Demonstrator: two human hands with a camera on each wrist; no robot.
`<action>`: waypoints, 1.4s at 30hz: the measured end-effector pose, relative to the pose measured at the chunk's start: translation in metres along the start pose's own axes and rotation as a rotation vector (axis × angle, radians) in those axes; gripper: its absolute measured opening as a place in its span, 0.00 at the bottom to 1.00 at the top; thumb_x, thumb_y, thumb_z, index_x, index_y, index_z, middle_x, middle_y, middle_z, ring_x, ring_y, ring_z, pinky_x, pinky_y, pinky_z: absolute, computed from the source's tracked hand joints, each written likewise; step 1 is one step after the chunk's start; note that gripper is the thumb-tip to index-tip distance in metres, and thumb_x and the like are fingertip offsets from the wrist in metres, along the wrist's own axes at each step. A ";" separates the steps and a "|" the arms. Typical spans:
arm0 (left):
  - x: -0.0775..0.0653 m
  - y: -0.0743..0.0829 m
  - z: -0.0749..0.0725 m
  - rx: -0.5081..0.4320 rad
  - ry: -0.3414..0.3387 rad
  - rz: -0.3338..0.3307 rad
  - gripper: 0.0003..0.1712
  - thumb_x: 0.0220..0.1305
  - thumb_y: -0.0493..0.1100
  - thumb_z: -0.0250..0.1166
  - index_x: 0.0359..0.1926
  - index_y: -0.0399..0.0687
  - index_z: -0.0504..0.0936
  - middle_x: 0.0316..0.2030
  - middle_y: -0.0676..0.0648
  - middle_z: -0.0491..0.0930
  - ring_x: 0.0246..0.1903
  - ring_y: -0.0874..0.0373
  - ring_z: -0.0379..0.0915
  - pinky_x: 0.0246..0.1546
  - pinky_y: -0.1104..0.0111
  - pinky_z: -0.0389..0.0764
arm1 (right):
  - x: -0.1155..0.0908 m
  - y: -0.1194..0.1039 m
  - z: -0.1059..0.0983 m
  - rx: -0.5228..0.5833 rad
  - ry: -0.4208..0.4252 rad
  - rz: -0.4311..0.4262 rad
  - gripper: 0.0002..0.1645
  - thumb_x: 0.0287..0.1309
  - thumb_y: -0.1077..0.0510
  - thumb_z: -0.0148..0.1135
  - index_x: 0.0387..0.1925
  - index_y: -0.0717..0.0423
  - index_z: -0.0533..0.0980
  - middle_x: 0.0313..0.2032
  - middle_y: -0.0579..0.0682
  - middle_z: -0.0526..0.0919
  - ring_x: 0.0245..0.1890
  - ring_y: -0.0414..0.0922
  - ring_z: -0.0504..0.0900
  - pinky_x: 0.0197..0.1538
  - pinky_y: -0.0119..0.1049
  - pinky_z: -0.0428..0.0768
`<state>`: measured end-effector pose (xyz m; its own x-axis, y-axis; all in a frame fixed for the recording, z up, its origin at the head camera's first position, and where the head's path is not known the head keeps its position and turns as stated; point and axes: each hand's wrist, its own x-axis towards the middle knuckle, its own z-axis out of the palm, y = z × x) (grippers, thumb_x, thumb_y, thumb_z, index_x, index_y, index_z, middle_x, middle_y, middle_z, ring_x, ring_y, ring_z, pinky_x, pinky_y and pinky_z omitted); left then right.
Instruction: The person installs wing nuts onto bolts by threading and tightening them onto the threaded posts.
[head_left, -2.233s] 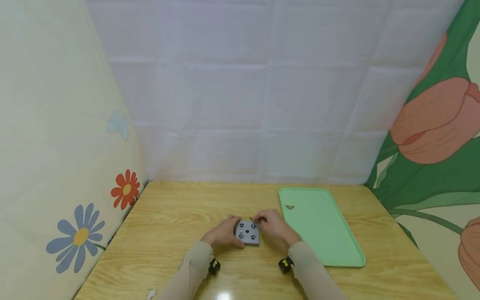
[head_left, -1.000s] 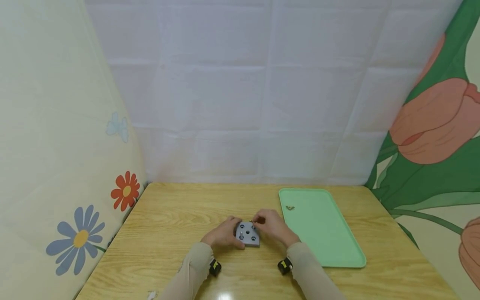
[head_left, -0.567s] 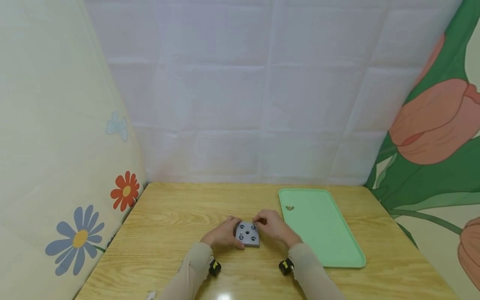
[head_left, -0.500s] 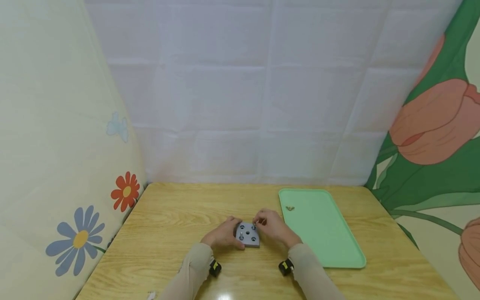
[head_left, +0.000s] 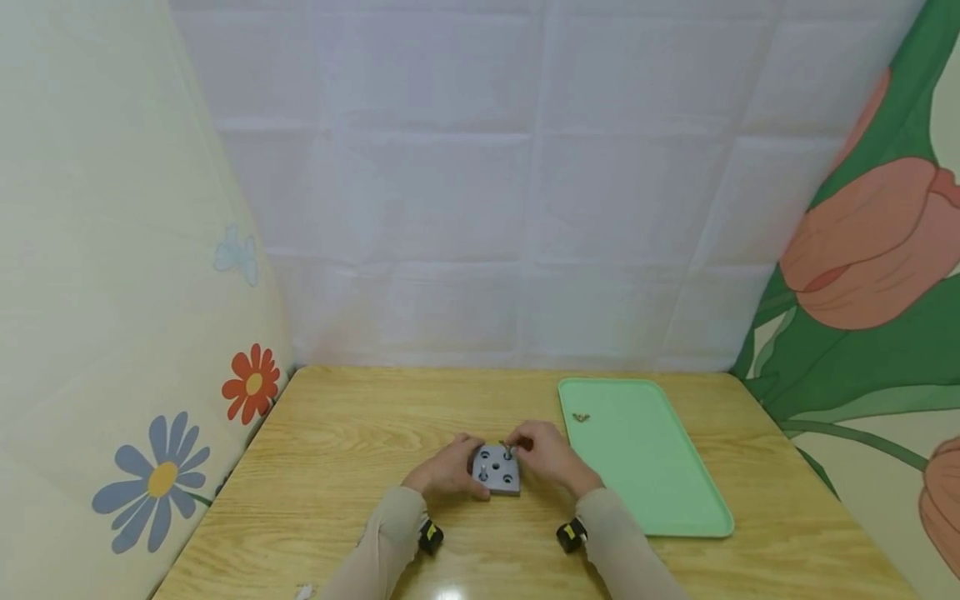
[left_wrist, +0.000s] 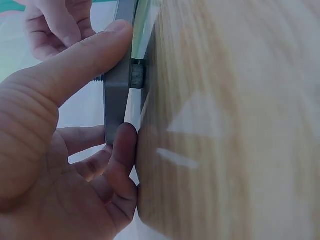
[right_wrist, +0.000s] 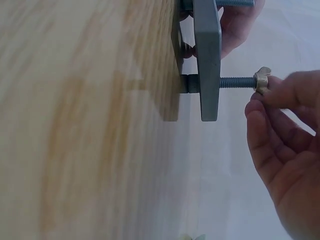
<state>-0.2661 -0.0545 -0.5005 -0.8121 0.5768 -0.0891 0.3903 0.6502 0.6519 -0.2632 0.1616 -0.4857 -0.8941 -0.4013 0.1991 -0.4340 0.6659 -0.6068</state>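
A grey metal plate (head_left: 493, 482) with several holes stands raised off the table on bolt heads, as the right wrist view shows. Two bolts point up through it. My left hand (head_left: 448, 469) grips the plate's left side, thumb at the near edge, fingers at the far edge. A brass-coloured wing nut (right_wrist: 261, 81) sits at the tip of the far-right bolt (right_wrist: 236, 82); the thumb and fingers of my right hand (head_left: 551, 457) pinch it. In the left wrist view a dark knurled bolt head (left_wrist: 137, 75) shows under the plate.
A green tray (head_left: 645, 475) lies to the right, with small brass-coloured pieces (head_left: 581, 417) near its far left corner. A small white object (head_left: 304, 592) lies at the front left of the wooden table (head_left: 375, 400). Black wrist cameras sit on both wrists.
My right fingers shift slightly back and forth around the wing nut at the bolt's tip. My left hand and the plate stay in place.
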 end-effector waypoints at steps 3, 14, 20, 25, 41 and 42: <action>0.000 -0.001 0.000 0.001 0.003 0.003 0.50 0.38 0.57 0.71 0.61 0.44 0.60 0.50 0.49 0.62 0.45 0.59 0.63 0.48 0.62 0.64 | -0.001 0.000 -0.002 -0.005 0.003 -0.012 0.14 0.51 0.66 0.51 0.32 0.46 0.79 0.32 0.38 0.77 0.33 0.36 0.74 0.35 0.32 0.72; 0.000 0.001 0.000 -0.001 0.000 0.006 0.50 0.38 0.58 0.71 0.61 0.44 0.61 0.51 0.49 0.63 0.45 0.59 0.63 0.47 0.62 0.64 | -0.003 -0.002 -0.001 0.014 -0.008 -0.021 0.05 0.54 0.60 0.58 0.32 0.50 0.79 0.39 0.45 0.76 0.33 0.38 0.74 0.35 0.30 0.73; -0.001 0.003 0.000 0.000 0.000 0.000 0.50 0.38 0.58 0.70 0.62 0.44 0.60 0.52 0.49 0.62 0.46 0.59 0.63 0.47 0.62 0.65 | 0.000 -0.004 0.001 0.012 -0.002 0.012 0.03 0.54 0.58 0.58 0.30 0.48 0.78 0.40 0.44 0.76 0.34 0.38 0.75 0.35 0.29 0.73; 0.000 0.003 0.000 -0.004 -0.001 -0.007 0.50 0.38 0.58 0.71 0.61 0.44 0.60 0.52 0.48 0.62 0.48 0.57 0.63 0.48 0.60 0.64 | -0.001 -0.005 0.000 -0.005 0.003 0.037 0.05 0.52 0.60 0.59 0.30 0.46 0.78 0.30 0.37 0.75 0.30 0.36 0.73 0.33 0.31 0.72; 0.000 0.005 -0.003 0.018 -0.007 -0.003 0.50 0.38 0.58 0.70 0.61 0.44 0.61 0.51 0.49 0.62 0.46 0.59 0.63 0.47 0.62 0.64 | -0.001 -0.005 0.001 -0.014 0.005 0.019 0.06 0.53 0.60 0.57 0.30 0.48 0.79 0.40 0.43 0.75 0.35 0.39 0.74 0.35 0.31 0.73; 0.000 0.004 -0.002 0.020 -0.007 -0.004 0.50 0.38 0.59 0.70 0.61 0.44 0.60 0.51 0.49 0.62 0.46 0.59 0.63 0.47 0.62 0.64 | 0.000 -0.006 0.000 -0.018 0.005 0.022 0.06 0.54 0.60 0.57 0.30 0.48 0.79 0.42 0.43 0.75 0.36 0.39 0.75 0.35 0.30 0.73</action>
<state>-0.2655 -0.0528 -0.4958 -0.8107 0.5774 -0.0967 0.3956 0.6621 0.6365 -0.2604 0.1575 -0.4826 -0.9039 -0.3833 0.1900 -0.4163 0.6857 -0.5971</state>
